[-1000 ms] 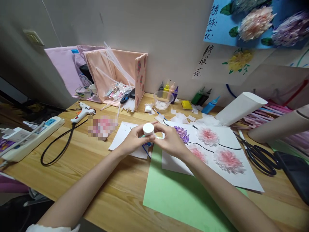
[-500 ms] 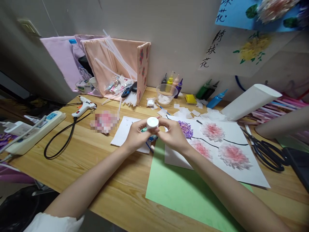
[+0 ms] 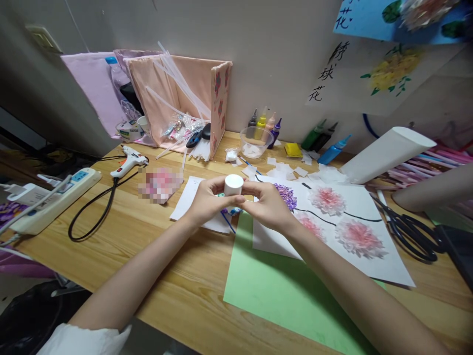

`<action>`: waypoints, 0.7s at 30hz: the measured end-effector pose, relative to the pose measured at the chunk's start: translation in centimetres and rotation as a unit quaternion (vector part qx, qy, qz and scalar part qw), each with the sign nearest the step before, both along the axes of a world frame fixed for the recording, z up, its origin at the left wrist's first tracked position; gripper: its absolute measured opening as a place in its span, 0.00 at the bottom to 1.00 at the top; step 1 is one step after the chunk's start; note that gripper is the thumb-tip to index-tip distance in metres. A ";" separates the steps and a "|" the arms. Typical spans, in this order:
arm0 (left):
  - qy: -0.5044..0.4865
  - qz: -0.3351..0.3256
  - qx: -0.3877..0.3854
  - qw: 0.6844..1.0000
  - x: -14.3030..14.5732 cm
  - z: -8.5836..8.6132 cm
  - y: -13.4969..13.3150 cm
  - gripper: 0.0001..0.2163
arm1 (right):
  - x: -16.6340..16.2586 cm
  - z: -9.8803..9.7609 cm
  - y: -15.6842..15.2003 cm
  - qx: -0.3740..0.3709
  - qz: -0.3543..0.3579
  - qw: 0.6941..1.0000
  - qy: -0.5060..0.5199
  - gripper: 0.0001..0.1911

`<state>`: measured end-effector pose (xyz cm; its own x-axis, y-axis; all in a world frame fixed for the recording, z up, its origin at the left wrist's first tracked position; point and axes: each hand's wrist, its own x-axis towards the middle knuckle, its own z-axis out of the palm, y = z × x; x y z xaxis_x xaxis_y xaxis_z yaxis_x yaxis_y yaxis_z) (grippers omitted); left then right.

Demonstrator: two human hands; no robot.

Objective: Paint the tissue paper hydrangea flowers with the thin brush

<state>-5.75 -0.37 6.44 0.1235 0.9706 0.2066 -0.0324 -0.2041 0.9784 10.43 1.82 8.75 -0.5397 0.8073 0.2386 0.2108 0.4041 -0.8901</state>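
Both my hands meet above the wooden desk around a small bottle with a white cap. My left hand is wrapped round the bottle's body, which shows only as a bit of blue-green under the fingers. My right hand pinches the white cap from the right. Beneath them lie a white sheet with pink and purple tissue flowers and a green sheet.
A glue gun and power strip lie at left, with a pink fabric box behind. Paint bottles, a clear bowl and paper squares stand at the back. Black scissors and rolled paper are at right.
The view has shifted slightly. My hands stay together on the capped bottle, barely moved.
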 end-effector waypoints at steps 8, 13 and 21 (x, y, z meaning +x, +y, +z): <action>-0.050 -0.040 0.009 0.998 -0.1 1.0 0.0 0.20 | -0.1 0.0 -0.4 -0.011 0.000 1.000 -0.012 0.14; -0.086 -0.053 -0.013 0.995 0.4 1.0 -0.3 0.23 | -0.5 -0.1 -1.0 0.026 -0.056 0.998 -0.010 0.11; -0.021 -0.095 -0.036 0.995 0.3 1.1 -0.4 0.22 | -0.6 -0.7 -0.4 0.002 -0.021 0.999 0.045 0.08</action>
<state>-5.46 -0.81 7.55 0.2986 0.9433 0.1451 -0.1039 -0.1190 0.9874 9.87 1.37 8.04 -0.4825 0.8274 0.2874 0.1471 0.4000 -0.9047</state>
